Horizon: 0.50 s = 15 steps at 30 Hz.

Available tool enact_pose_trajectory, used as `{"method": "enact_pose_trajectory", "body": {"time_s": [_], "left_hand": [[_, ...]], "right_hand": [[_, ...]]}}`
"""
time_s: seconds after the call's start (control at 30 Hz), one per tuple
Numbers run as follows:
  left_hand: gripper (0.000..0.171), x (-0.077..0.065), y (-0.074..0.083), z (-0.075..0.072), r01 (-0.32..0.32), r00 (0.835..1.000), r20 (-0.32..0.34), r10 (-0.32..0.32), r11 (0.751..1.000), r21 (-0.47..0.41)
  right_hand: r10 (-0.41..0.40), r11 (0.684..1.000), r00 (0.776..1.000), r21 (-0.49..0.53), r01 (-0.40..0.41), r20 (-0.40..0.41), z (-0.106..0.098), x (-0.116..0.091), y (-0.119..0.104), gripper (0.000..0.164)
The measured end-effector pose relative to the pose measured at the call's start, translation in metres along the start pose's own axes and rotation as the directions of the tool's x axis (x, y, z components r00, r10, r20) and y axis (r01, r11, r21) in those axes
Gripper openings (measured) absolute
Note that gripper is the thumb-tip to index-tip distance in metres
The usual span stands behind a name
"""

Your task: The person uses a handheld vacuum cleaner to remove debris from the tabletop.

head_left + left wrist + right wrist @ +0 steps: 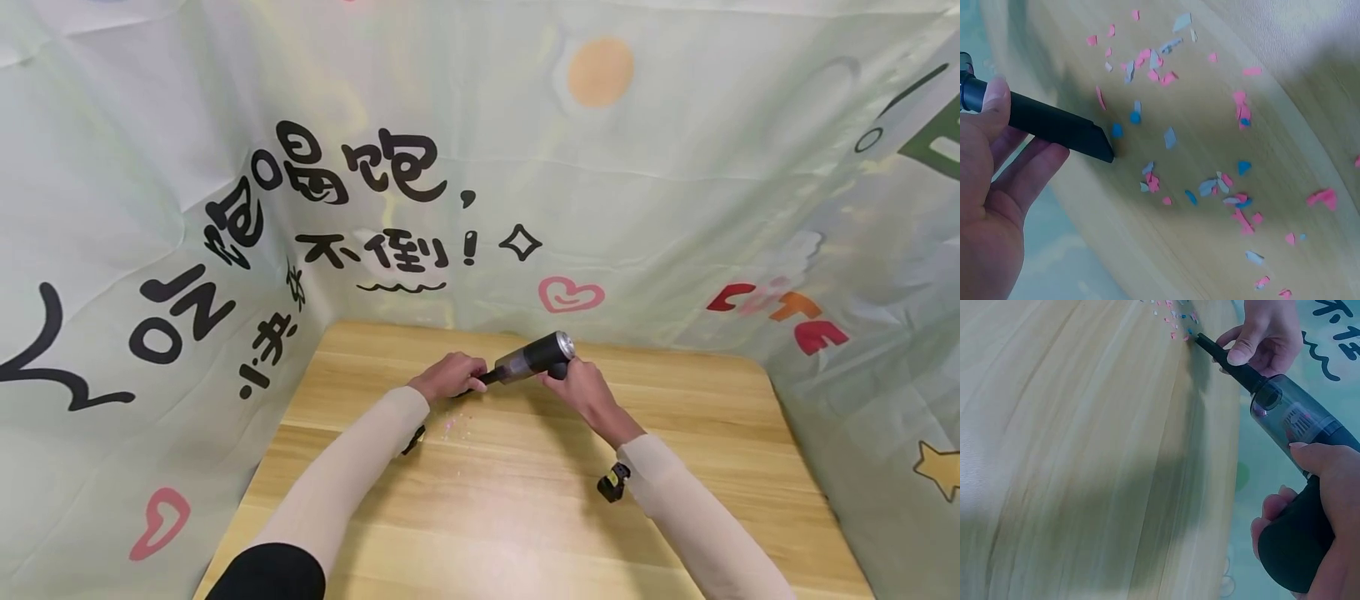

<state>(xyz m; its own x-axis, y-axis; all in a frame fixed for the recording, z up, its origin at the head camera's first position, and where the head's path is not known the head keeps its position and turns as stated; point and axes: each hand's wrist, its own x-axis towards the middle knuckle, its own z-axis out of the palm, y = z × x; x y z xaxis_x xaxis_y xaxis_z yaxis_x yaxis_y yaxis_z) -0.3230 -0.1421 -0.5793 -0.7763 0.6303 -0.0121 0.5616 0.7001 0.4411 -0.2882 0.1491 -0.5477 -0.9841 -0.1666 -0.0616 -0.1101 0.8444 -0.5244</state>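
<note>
A black handheld vacuum cleaner (528, 358) with a smoky see-through dust cup (1291, 412) slants over the table. My right hand (583, 387) grips its handle (1297, 540), the thumb lying near the cup. Toward the front end, my left hand (452, 376) pinches the narrow black nozzle (1054, 122) between thumb and fingers. The nozzle's slanted tip is at the tabletop, beside scattered paper scraps (1170, 137) in pink, blue and pale grey. A few pink bits show inside the cup in the right wrist view.
The wooden table (510, 500) has rounded corners. Printed cloth (660, 208) with lettering and hearts hangs around its back and sides. Each wrist carries a small black camera, such as the right one (613, 483).
</note>
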Motion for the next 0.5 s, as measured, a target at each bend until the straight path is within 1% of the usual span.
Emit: {"method": "enact_pose_trajectory", "body": {"time_s": [0.17, 0.3, 0.4, 0.5], "left_hand": [[0.016, 0.002, 0.004, 0.005, 0.014, 1.000, 0.013, -0.014, 1.000, -0.008], [0.017, 0.003, 0.007, 0.007, 0.021, 1.000, 0.020, -0.021, 1.000, -0.002], [0.019, 0.005, 0.010, 0.008, 0.019, 1.000, 0.022, -0.019, 1.000, 0.005], [0.019, 0.006, 0.012, 0.009, 0.015, 0.999, 0.034, -0.015, 1.000, 0.012]], "right_hand": [[-0.005, 1.000, 1.000, 0.014, 0.005, 0.004, -0.002, -0.007, 0.004, 0.048], [0.000, 1.000, 1.000, 0.011, 0.000, -0.011, -0.003, -0.011, 0.007, 0.047], [0.007, 1.000, 1.000, 0.006, -0.007, -0.028, -0.004, -0.014, 0.009, 0.047], [-0.002, 1.000, 1.000, -0.002, 0.002, -0.030, -0.005, -0.016, 0.012, 0.047]]}}
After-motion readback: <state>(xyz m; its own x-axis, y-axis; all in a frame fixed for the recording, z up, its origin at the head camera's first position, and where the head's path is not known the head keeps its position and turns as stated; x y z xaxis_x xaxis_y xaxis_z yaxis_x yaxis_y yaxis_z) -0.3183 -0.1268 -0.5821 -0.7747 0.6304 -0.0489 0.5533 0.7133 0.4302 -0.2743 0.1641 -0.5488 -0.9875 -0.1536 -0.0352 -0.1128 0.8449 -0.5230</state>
